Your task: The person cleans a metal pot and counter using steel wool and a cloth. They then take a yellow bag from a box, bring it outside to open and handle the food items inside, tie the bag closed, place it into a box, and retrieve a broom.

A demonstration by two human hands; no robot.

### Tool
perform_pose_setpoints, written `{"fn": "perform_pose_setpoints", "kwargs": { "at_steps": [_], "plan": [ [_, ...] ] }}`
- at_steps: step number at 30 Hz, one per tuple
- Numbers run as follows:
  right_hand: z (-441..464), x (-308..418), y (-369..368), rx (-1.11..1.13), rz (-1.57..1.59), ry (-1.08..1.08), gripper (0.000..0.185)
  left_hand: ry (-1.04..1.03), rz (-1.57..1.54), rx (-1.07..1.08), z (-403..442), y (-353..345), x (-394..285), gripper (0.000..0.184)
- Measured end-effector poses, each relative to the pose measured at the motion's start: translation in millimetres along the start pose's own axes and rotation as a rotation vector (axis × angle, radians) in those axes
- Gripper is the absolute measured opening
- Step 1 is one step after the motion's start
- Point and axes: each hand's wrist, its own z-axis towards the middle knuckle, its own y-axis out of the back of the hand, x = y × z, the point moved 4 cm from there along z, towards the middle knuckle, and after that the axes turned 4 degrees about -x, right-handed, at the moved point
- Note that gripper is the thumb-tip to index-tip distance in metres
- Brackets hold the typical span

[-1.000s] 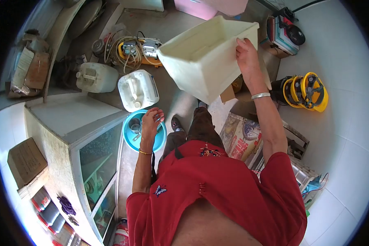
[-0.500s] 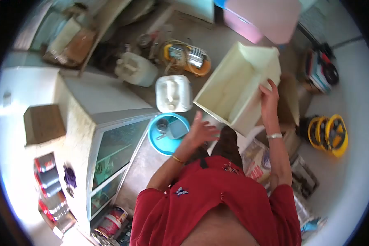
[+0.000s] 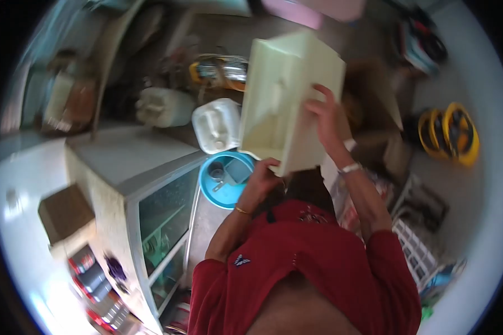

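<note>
Cream plastic bin (image 3: 293,100) held tilted in air, over person's legs (image 3: 307,190), opening turned toward white jerrycan (image 3: 233,114). Left hand (image 3: 261,181): grip pinching bin's lower corner. Right hand (image 3: 325,117): fingers against outer side wall; cannot tell whether grip pinches. Light-blue basin (image 3: 226,196) beside jerrycan, small cup (image 3: 216,167) inside.

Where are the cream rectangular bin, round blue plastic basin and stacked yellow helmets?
Cream rectangular bin (image 3: 311,72), head view: outer side wall.
Round blue plastic basin (image 3: 229,197), head view: bare inner surface.
Stacked yellow helmets (image 3: 471,151), head view: rightmost shell.
</note>
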Motion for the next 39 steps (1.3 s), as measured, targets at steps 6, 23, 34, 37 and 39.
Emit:
{"fn": "perform_pose_setpoints", "kwargs": {
  "at_steps": [6,23,34,37,39],
  "plan": [
    [-5,17,-1,0.245,-0.625,0.111,0.050,-0.107,-0.089,-0.105,11,19,-12,0.043],
    [6,-203,354,-0.745,-0.964,-0.124,0.031,-0.135,0.055,-0.469,9,99,-40,0.026],
    [121,-248,341,-0.546,-0.464,-0.683,0.042,0.057,-0.007,-0.596,-1,121,-33,0.047],
    [156,-303,361,-0.400,-0.654,-0.750,0.052,-0.006,0.031,-0.821,3,107,-35,0.033],
    [180,-342,373,-0.261,-0.908,-0.748,0.056,-0.016,0.101,-0.929,10,74,-36,0.020]
  ]
}}
